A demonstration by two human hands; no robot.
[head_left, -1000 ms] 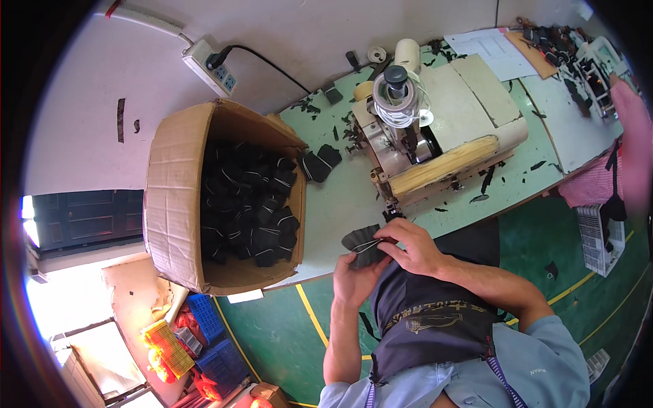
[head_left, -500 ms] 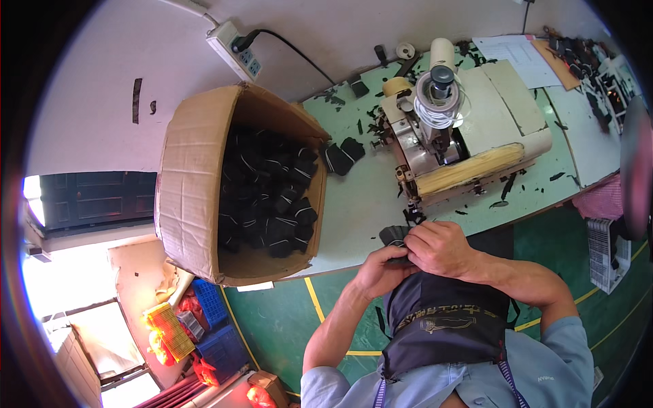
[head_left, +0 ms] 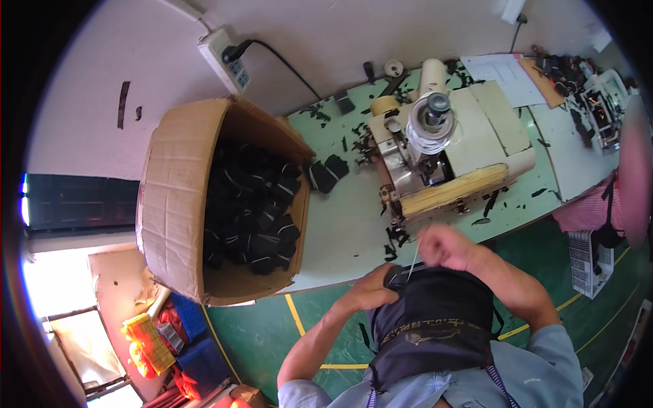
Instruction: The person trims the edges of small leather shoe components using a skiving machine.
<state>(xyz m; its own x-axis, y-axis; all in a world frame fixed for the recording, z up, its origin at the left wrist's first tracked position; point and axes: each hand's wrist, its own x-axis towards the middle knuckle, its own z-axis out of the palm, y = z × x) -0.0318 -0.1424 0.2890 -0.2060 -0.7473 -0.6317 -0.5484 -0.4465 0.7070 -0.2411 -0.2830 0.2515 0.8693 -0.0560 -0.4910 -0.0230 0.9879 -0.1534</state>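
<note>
Above my dark apron, my left hand [head_left: 373, 288] is closed around a small bundle of black fabric pieces [head_left: 394, 277], partly hidden by the fingers. A thin white string [head_left: 413, 261] runs taut from that bundle up to my right hand [head_left: 445, 248]. My right hand is raised beside the table edge, its fingers closed on the string's upper end and a little blurred. To the left, a cardboard box [head_left: 173, 204] lies open towards the table, filled with several black fabric bundles [head_left: 262, 221] banded in white. Two more black bundles [head_left: 328, 174] rest just outside its opening.
A cream sewing machine [head_left: 476, 136] with a white string spool [head_left: 431, 132] on top stands on the pale green table [head_left: 333, 238]. Black scraps lie around it. A power strip [head_left: 224, 58] hangs on the wall. At the right are papers [head_left: 500, 78] and a crate [head_left: 586, 265].
My right hand has moved up and away from the bundle, drawing the white string out straight. My left hand still grips the bundle, a little lower. The whole view has shifted slightly.
</note>
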